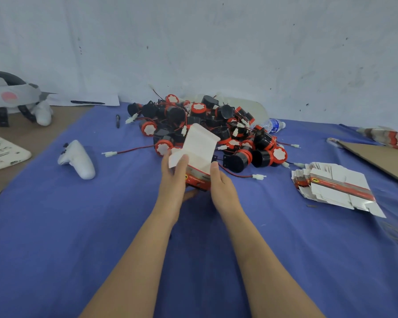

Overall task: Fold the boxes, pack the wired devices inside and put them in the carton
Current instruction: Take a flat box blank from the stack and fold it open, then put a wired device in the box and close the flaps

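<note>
One box [198, 179] is in work, held just above the middle of the tabletop [101, 226]. The left hand [174, 177] grips its left side, with one finger up against a small white side flap. The right hand [221, 182] grips the right side, thumb at the top edge. The body of the box is already squared up, while its long white lid stands open, tilted away from the person. Whether a device sits inside cannot be told from this angle.

Most of the job looks undone. Dozens of black-and-red wired devices [207, 125] lie heaped toward the far edge, leads and white plugs trailing out. A thick stack of flat boxes [336, 187] waits near the right edge, with a second bundle [386, 136] beyond it. A brown cardboard flap [377, 159] at the right edge is probably the carton; its inside is out of view, so the number already packed is unknown. No finished, closed box lies on the cloth.
</note>
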Tool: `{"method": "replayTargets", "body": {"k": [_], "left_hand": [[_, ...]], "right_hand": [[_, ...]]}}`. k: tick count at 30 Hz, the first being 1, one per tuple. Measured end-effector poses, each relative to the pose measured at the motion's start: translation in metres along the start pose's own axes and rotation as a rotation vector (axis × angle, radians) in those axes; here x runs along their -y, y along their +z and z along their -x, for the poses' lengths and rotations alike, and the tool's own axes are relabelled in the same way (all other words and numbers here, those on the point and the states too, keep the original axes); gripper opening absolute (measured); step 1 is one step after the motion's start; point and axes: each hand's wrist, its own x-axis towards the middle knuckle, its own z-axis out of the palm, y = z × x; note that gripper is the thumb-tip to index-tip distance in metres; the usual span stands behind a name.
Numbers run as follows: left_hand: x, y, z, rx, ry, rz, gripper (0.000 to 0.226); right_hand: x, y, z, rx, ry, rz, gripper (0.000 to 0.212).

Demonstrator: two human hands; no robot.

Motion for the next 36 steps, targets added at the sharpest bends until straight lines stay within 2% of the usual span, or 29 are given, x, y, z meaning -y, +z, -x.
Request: {"method": "replayTargets", "body": {"k": [3, 7, 8, 10, 14, 18, 22, 24, 26, 29, 31, 33, 35, 36], "left_hand": [[0.0, -0.005, -0.003, -0.114, 0.081, -0.023, 0.051], [0.002, -0.02, -0.013, -0.352, 0.104, 0.047, 0.028], [0.003, -0.023, -0.015, -0.387, 0.11, 0.072, 0.029], [0.006, -0.026, -0.017, -0.426, 0.113, 0.088, 0.034], [0.007, -0.026, -0.02, -0.471, 0.17, 0.017, 0.031], [0.006, -0.023, -0.019, -0.505, 0.212, -0.033, 0.033], [0.007, -0.024, -0.02, -0.529, 0.196, -0.049, 0.041], [0.008, -0.024, -0.019, -0.532, 0.204, -0.062, 0.043], [0.009, -0.025, -0.018, -0.525, 0.199, -0.075, 0.043], [0.011, -0.022, -0.017, -0.487, 0.18, -0.189, 0.05], [0.014, -0.014, -0.014, -0.401, 0.176, -0.31, 0.058], [0.019, -0.005, -0.011, -0.276, 0.154, -0.455, 0.056], [0.024, 0.001, -0.007, -0.167, 0.158, -0.593, 0.04], [0.026, 0.003, -0.005, -0.135, 0.196, -0.68, 0.03]], "right_hand": [[0.011, 0.007, -0.008, 0.017, -0.066, 0.024, 0.046], [0.017, 0.014, -0.035, -0.158, -0.134, 0.083, 0.031], [0.017, 0.016, -0.043, -0.146, -0.097, 0.064, 0.042], [0.018, 0.02, -0.053, -0.125, -0.057, 0.085, 0.059], [0.02, 0.029, -0.067, -0.128, -0.061, 0.207, 0.068], [0.017, 0.038, -0.067, -0.14, 0.035, 0.434, 0.077], [0.011, 0.041, -0.061, -0.082, -0.009, 0.628, 0.055], [0.011, 0.037, -0.057, -0.107, 0.011, 0.642, 0.056], [0.012, 0.029, -0.053, -0.201, 0.007, 0.552, 0.058], [0.02, 0.003, -0.044, -0.462, -0.077, 0.107, 0.05], [0.03, -0.017, -0.035, -0.584, -0.24, -0.066, 0.054], [0.04, -0.03, -0.023, -0.561, -0.445, -0.079, 0.06], [0.038, -0.031, -0.009, -0.389, -0.564, 0.046, 0.057], [0.032, -0.028, -0.003, -0.275, -0.564, 0.149, 0.054]]}}
